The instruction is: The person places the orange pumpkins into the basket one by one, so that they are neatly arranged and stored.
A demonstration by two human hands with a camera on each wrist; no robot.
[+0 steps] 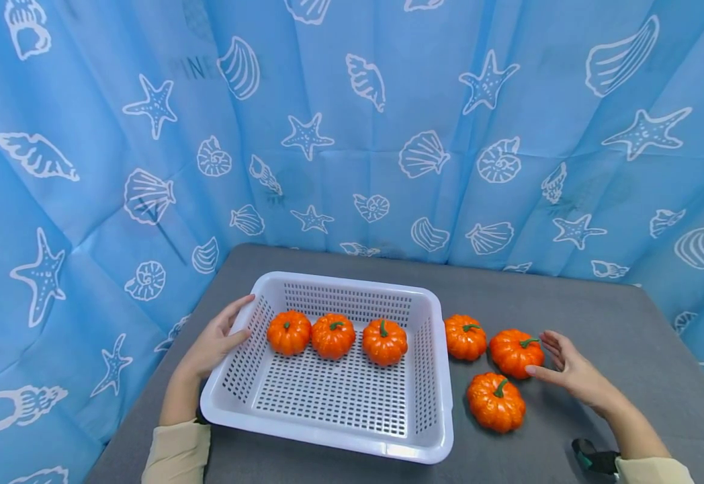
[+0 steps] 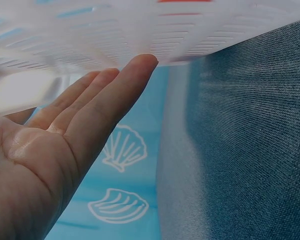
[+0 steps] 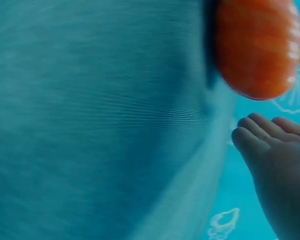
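My left hand (image 1: 211,344) holds the left rim of a white plastic basket (image 1: 328,440), thumb over the edge. In the left wrist view, the fingers (image 2: 107,107) lie long against the outside of the perforated wall. Three orange pumpkins with green stems, a left one (image 1: 289,333), a middle one (image 1: 332,336) and a right one (image 1: 385,343), sit in a row inside. My right hand (image 1: 576,373) is spread beside a pumpkin (image 1: 514,354) on the table, thumb and fingers apart. A gap shows between its fingertips and a pumpkin (image 3: 257,47) in the right wrist view.
Two more pumpkins, one at the back (image 1: 465,337) and one nearer the front (image 1: 497,403), stand by the basket's right wall. They rest on a dark grey table (image 1: 606,309). A blue curtain (image 1: 340,181) with white shells and starfish hangs behind and at both sides.
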